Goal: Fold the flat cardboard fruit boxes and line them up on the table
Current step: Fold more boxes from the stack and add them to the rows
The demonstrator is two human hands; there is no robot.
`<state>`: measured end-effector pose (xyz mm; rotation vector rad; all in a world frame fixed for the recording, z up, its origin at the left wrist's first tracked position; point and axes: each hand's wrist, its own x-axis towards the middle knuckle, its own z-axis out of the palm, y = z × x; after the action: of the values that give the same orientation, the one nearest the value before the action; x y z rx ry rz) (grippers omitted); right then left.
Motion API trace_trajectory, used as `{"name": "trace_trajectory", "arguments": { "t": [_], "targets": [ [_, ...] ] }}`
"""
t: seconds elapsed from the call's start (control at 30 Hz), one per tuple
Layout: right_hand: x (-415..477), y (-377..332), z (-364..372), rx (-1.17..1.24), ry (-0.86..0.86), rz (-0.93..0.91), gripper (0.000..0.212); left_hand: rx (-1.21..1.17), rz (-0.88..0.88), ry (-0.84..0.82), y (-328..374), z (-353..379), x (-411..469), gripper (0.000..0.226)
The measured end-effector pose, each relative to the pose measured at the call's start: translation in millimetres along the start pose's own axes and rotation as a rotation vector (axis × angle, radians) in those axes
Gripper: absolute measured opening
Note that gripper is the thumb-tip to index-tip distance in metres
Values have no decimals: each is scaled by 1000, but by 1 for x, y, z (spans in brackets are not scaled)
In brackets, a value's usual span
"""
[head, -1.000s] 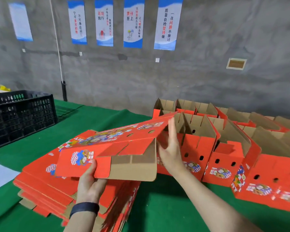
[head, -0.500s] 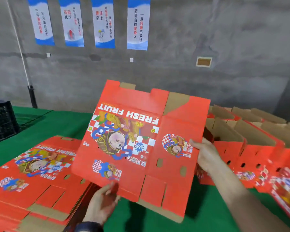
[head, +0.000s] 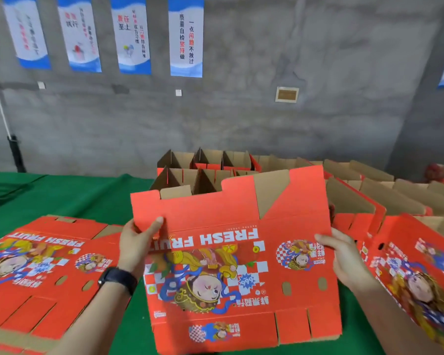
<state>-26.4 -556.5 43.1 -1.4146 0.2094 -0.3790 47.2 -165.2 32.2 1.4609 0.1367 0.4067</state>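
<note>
The flat box fills the middle of my feed, held up in front of the person with its printed face to the camera. The print is upside down from here: "FRESH FRUIT" in white capitals, a blue burst with "666", a cartoon figure on a chequered ground, and a row of Chinese characters I cannot make out.

The left hand has its grip on the box's left edge, with the thumb flat on the red face and the fingers out of sight behind the card. A dark wristband sits on that wrist. The right hand has its grip on the right edge and laps over the front; I cannot sort thumb from fingers there. I also cannot tell whether the box's lower edge rests on the green counter.

To the left, a stack of flat boxes with the same print lies on the counter, cut off by the left and bottom of the frame. Behind the held card stand folded boxes, brown insides showing, and the card hides their fronts. More of them run off to the right. One printed box at the near right is blurred and partly behind the right forearm.

Four blue-and-white posters hang on the grey wall. The rightmost reads "一点问题不放过" and "质量自检坚持做", and the one beside it "责任至上". The two on the left are too blurred to read, and so is a small framed plaque.
</note>
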Motion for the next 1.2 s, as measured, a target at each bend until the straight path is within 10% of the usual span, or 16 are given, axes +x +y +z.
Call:
{"name": "trace_trajectory", "arguments": {
  "t": [0.2, 0.3, 0.43, 0.83, 1.2],
  "targets": [
    [-1, 11, -11, -211, 118, -27, 43, -129, -86, -117, -13, 6, 2, 8],
    [-8, 7, 5, -569, 379, -321, 61, -122, -65, -158, -23, 13, -8, 8],
    [-22, 1, 36, -791, 127, -762, 43, -111, -35, -178, -25, 14, -14, 9],
    [-7, -10, 74, -814, -416, -8, 29, -223, -27, -374, -24, -2, -15, 39],
    [-19, -26, 47, -678, -246, -188, 30, 182, 110, -577, 37, -1, -20, 18]
  ]
}}
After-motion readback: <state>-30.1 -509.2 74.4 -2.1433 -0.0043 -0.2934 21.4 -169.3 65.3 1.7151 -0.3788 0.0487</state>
